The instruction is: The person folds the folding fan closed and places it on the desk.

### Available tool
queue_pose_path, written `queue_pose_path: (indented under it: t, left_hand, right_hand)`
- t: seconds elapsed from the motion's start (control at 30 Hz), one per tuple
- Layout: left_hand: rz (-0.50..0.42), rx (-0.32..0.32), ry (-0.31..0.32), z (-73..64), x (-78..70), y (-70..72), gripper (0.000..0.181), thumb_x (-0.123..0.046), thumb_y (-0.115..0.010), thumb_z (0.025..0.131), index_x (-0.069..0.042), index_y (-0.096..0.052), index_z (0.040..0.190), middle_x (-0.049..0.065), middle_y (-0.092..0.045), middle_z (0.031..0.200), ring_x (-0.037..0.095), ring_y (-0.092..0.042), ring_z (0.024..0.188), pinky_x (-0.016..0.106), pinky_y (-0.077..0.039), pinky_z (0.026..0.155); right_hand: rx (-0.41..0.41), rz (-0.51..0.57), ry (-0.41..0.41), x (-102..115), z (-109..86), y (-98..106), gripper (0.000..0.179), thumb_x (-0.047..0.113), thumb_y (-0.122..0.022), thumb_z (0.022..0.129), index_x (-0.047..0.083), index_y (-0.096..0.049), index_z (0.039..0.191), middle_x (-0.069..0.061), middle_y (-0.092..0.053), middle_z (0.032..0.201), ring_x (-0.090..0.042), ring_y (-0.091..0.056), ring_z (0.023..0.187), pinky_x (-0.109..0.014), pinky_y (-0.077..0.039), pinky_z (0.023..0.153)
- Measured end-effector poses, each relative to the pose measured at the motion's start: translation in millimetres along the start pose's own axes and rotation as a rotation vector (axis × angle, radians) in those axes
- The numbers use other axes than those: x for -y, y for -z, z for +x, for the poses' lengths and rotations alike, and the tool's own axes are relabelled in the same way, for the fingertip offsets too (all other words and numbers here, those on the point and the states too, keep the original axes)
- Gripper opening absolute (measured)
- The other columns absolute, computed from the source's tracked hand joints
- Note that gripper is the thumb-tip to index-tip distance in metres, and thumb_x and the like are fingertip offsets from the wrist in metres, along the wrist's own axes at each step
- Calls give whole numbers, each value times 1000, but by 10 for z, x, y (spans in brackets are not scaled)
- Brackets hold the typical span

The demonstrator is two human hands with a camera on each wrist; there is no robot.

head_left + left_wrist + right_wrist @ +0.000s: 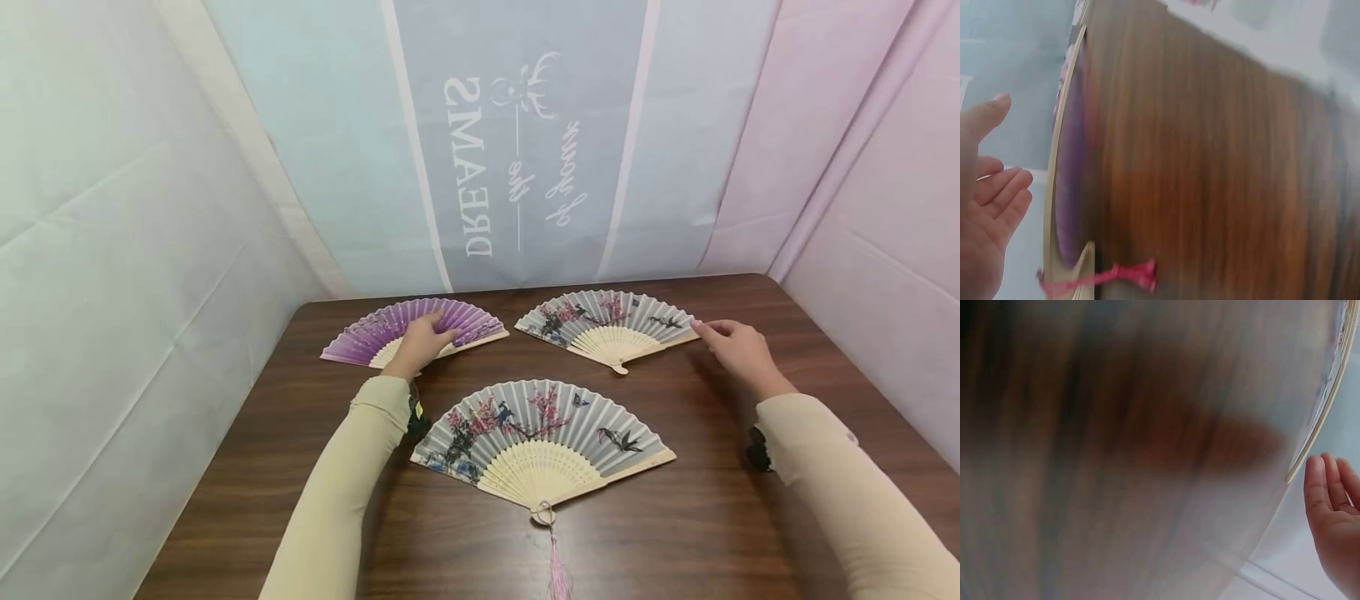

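Note:
A purple folding fan (386,327) lies spread at the back left of the table, and my left hand (422,342) is over it. The left wrist view shows that hand (988,200) with thumb apart from loosely bent fingers, beside the purple fan's wooden edge (1057,156). At the back right lies a spread grey floral fan (611,321). My right hand (738,350) has its fingertips right at this fan's right tip. Straight fingers of the right hand (1335,512) show next to the fan's edge (1329,403) in the right wrist view.
Nearer on the brown wooden table (645,550), a second grey floral fan (540,433) lies spread, its pink tassel (557,571) trailing toward the front. A printed cloth backdrop (525,167) rises behind the table's back edge, with pale cloth walls at both sides.

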State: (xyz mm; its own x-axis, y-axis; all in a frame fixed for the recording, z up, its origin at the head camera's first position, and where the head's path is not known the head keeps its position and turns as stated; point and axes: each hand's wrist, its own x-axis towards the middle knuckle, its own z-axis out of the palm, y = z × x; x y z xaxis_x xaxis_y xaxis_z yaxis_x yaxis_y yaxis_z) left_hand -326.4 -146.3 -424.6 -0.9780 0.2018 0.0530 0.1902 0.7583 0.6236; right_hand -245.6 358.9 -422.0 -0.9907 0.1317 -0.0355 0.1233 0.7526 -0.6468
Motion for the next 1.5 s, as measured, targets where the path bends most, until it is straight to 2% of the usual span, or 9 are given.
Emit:
queue_pose_path:
  t: [0.13, 0.23, 0.37, 0.5, 0.6, 0.9, 1.13, 1.27, 1.5]
  left_hand:
    - [-30, -10, -6, 24, -79, -123, 65, -29, -68, 95, 6, -45, 144, 25, -54, 142, 38, -50, 135, 48, -43, 117]
    - [-55, -8, -20, 43, -133, -224, 63, -28, -69, 94, 6, -47, 143, 24, -57, 139, 37, -54, 131, 47, -46, 115]
    - [-87, -4, -44, 62, -200, -332, 63, -27, -71, 93, 5, -49, 142, 24, -60, 136, 36, -59, 126, 46, -50, 111]
    - [-90, -16, -46, 80, -262, -402, 62, -27, -72, 92, 4, -51, 141, 23, -65, 128, 34, -64, 118, 44, -54, 106]
    - [-90, -27, -40, 99, -295, -439, 61, -27, -73, 92, 4, -52, 140, 22, -67, 124, 33, -65, 116, 43, -56, 103]
    - [-153, -28, -79, 135, -412, -560, 47, -23, -73, 91, 3, -62, 129, 20, -73, 110, 31, -69, 104, 41, -59, 94]
    - [-236, 12, -52, 158, -513, -654, 60, -22, -72, 92, 6, -50, 140, 20, -67, 127, 31, -65, 116, 40, -57, 102]
    - [-262, 26, -29, 178, -553, -708, 64, -22, -73, 91, 7, -47, 142, 20, -67, 127, 31, -64, 118, 40, -56, 104]
    - [-270, 50, -3, 194, -623, -767, 64, -23, -72, 92, 4, -46, 144, 19, -60, 138, 30, -63, 121, 41, -56, 104]
  right_hand:
    - [1, 38, 1, 21, -18, -51, 79, 57, -38, 103, -15, -49, 133, -35, -62, 117, -34, -67, 95, -48, -54, 83]
    - [14, 60, -14, 38, -24, -60, 82, 58, -38, 102, -18, -49, 131, -31, -67, 112, -14, -68, 81, -36, -56, 79]
    - [100, 236, -58, 40, -4, -51, 83, 53, -40, 103, -25, -41, 133, -18, -74, 98, 3, -66, 74, -22, -62, 72]
    - [215, 481, -125, 45, 24, -49, 82, 46, -41, 104, -28, -28, 138, 4, -71, 88, 2, -68, 76, -19, -63, 76]
    - [261, 564, -154, 61, 33, -47, 78, 42, -42, 105, -26, -25, 140, 11, -67, 85, 0, -69, 77, -19, -64, 78]
    - [369, 742, -210, 116, 30, -82, 66, 33, -43, 106, -19, -23, 142, 7, -66, 87, -5, -71, 80, -21, -64, 80]
    - [448, 830, -268, 181, 49, -133, 74, 33, -41, 107, -22, -11, 146, 2, -68, 88, -8, -71, 83, -22, -63, 85]
    - [504, 915, -315, 207, 73, -158, 76, 33, -38, 108, -24, -4, 146, -4, -67, 88, -11, -71, 84, -23, -63, 86]
    - [500, 966, -359, 240, 84, -229, 79, 33, -37, 108, -20, 5, 149, -2, -65, 86, -12, -72, 82, -24, -63, 84]
